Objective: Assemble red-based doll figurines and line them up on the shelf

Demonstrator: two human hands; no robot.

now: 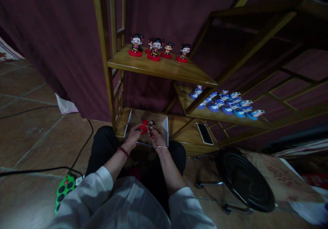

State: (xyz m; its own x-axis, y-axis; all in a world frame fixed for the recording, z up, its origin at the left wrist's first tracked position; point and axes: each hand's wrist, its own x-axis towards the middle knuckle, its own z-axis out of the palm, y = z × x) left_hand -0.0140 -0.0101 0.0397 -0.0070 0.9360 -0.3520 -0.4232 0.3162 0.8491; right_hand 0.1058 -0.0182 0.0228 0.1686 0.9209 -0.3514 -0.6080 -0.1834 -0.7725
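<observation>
My left hand (132, 137) is closed on the round red base (142, 130) of a small doll figurine, above an open white box. The fingers of my right hand (156, 138) are closed round the dark upper part of what looks like the same figurine; they hide much of it. Just beyond the hands, inside the box (165, 123), lies another figurine (150, 122) on its side, with a red base. The box rests on the lowest wooden shelf, in front of my knees.
Several black-haired figurines on red bases (154, 56) stand on the upper shelf (164, 68). Rows of blue-and-white figurines (227, 102) fill part of the right shelf. A phone (205, 133) lies at lower right. A black stool (246, 181) and green power strip (64, 191) flank me.
</observation>
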